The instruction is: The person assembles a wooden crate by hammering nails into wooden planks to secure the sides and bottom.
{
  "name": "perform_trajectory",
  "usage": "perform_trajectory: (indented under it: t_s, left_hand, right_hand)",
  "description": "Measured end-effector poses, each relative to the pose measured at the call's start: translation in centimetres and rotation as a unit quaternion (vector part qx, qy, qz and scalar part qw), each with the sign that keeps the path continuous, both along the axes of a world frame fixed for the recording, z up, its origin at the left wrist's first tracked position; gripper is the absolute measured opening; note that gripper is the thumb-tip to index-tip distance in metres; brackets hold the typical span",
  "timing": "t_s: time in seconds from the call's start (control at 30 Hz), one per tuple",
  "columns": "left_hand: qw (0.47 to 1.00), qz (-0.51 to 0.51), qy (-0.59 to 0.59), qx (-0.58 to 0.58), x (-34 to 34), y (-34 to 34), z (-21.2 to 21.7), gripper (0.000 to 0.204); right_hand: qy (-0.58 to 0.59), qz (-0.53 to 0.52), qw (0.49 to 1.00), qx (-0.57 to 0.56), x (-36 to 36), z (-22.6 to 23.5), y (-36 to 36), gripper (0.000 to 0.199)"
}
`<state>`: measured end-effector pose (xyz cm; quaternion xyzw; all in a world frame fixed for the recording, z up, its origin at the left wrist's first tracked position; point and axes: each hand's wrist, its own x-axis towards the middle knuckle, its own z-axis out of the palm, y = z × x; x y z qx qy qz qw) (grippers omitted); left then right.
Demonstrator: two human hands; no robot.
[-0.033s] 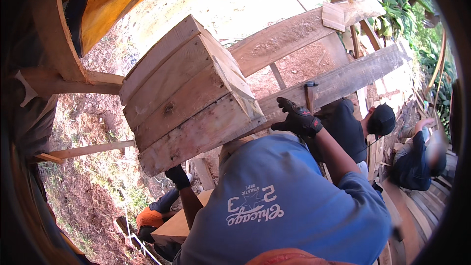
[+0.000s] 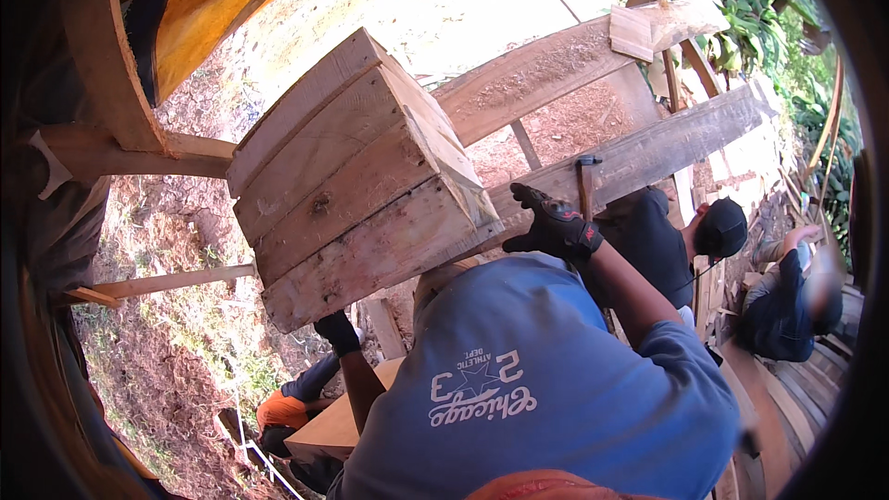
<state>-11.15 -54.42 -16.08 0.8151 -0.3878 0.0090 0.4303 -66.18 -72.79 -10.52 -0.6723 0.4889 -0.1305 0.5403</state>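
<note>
Steadying a stack of rough planks (image 2: pixel 356 176) held up at chest height, between both gloved hands.
Left hand (image 2: pixel 338 331) pressed under the lower corner, grip hidden, cannot tell how closed; right hand (image 2: pixel 554 227) with fingers curled over the right end, beside a hammer (image 2: pixel 585 187) against the beam (image 2: pixel 667 153).
</note>
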Motion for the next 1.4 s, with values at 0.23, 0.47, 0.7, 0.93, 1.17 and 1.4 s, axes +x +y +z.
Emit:
perform_trajectory:
  t_s: [0.23, 0.47, 0.7, 0.93, 1.17, 1.4]
  left_hand:
    - [0.998, -0.032, 0.034, -0.039, -2.1, -1.7, -3.1, 0.046]
    - [1.0, -0.015, 0.012, 0.021, -1.2, -6.4, 2.3, 0.055]
    - [0.981, -0.067, 0.18, -0.02, -1.2, -14.1, 12.0, 0.065]
    - [0.989, -0.079, 0.123, 0.007, 1.4, -18.8, 13.9, 0.064]
    - [0.987, -0.073, 0.142, 0.014, 0.1, -18.8, 15.7, 0.062]
    - [0.99, -0.089, 0.108, 0.011, 3.2, -21.0, 16.9, 0.062]
  right_hand:
    - [0.001, -0.06, 0.95, -0.305, 8.0, -0.1, -1.7, 0.089]
    - [0.049, -0.091, 0.916, -0.388, 11.1, 0.3, -4.7, 0.055]
    - [0.072, -0.073, 0.943, -0.316, 13.8, 8.6, -10.2, 0.052]
    - [-0.343, -0.138, 0.928, -0.038, 11.7, 2.9, -15.8, 0.067]
    - [-0.287, -0.251, 0.922, 0.068, 12.7, -10.2, -19.4, 0.051]
    - [-0.445, -0.279, 0.835, 0.16, 15.8, -10.6, -15.7, 0.046]
